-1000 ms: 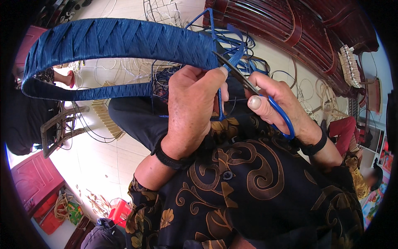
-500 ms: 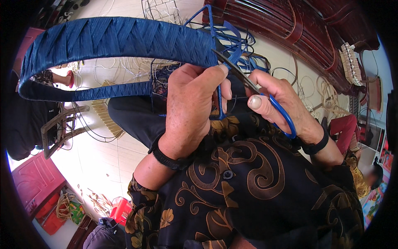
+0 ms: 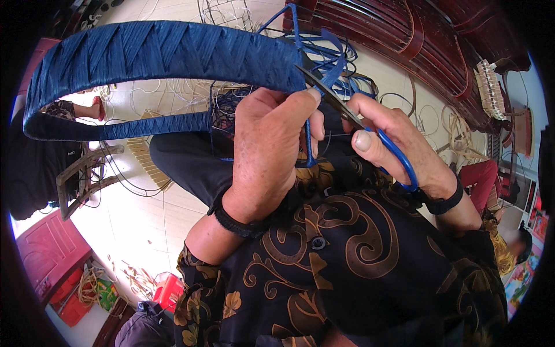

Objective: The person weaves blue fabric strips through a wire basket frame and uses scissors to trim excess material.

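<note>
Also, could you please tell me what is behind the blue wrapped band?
Pale strands on the floor and another person's foot show through its loop; whatever lies directly behind the band itself is covered.

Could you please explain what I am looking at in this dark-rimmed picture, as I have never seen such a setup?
There is no machine: these are a person's bare hands, seen from above by a fisheye camera worn on the head, so straight edges bend. The left hand grips the blue wrapped band near its end, thumb against a blue strip. The right hand holds blue-handled scissors, blades close to that strip. Pale strands lie on the tiled floor.
</note>
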A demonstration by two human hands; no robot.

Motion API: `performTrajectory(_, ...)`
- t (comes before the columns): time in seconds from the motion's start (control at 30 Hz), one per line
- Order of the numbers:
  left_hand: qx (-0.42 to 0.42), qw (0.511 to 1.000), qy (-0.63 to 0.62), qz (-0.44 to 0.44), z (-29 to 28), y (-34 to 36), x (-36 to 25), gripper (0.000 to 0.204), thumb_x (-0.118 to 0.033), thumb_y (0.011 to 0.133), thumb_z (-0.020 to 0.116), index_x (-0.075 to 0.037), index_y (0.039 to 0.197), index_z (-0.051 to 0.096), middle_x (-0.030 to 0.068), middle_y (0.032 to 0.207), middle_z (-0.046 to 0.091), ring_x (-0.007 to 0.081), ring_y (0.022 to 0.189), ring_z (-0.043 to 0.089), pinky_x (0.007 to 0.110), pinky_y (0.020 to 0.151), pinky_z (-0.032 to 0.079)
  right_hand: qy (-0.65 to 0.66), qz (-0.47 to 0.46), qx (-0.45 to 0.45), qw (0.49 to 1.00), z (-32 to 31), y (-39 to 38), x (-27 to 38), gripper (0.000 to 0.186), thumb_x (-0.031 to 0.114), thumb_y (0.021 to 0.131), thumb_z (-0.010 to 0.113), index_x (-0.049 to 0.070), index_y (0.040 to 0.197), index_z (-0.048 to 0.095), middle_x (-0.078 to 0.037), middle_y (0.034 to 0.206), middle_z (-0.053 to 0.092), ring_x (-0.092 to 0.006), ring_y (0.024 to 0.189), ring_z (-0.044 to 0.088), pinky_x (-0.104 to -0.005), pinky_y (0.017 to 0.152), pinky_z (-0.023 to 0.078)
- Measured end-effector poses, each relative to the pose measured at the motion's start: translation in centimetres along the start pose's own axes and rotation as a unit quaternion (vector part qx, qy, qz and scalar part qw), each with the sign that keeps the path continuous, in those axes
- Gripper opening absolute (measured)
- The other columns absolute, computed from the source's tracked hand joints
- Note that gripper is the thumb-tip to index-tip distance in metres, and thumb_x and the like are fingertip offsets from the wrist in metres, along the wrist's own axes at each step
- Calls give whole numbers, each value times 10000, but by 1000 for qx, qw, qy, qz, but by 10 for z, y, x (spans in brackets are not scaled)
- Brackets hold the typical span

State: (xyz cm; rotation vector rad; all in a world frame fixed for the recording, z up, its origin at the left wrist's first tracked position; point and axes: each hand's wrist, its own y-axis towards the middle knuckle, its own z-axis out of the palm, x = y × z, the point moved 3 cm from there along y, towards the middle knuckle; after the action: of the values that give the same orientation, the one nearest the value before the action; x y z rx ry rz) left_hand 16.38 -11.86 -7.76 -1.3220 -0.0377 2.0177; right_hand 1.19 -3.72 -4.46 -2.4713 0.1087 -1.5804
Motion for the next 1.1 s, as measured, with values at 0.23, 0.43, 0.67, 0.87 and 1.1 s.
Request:
performTrajectory(0.23,3,1000,-1,0,-1,1,1,181,-98,912,594,33,793,635,93,618,592,149,484,514,255,458,383,-24,-13,-27,999,4,1,-10,574,633,907,582,62,878,530,16,537,430,-112,495,406,-289,478,312)
performTrajectory(0.43,6,1000,-3,4,-1,1,0,159,-91,911,592,32,822,636,88,637,597,145,494,519,254,464,387,-22,-12,-21,999,4,1,-10,574,632,902,592,61,881,530,8,540,437,-111,498,411,-291,478,312)
performTrajectory(0.67,13,1000,-17,1,-2,4,2,149,-112,894,602,3,807,640,38,600,600,85,469,478,225,458,352,-33,3,-21,999,3,1,-9,553,613,889,627,67,901,536,4,551,444,-116,509,424,-294,488,326)
performTrajectory(0.87,13,999,-39,-8,-4,3,1,118,-106,898,601,-4,858,644,44,611,602,91,461,483,223,448,362,-40,50,33,997,-12,-8,-8,478,526,871,690,73,964,567,2,673,499,-119,601,467,-285,544,363)
performTrajectory(1.1,16,999,-37,-20,-5,4,0,100,-110,900,608,-15,887,637,47,618,602,95,460,489,225,446,365,44,78,-51,995,-36,-33,-28,374,187,816,776,79,1095,552,0,863,601,-56,731,505,-210,672,419)
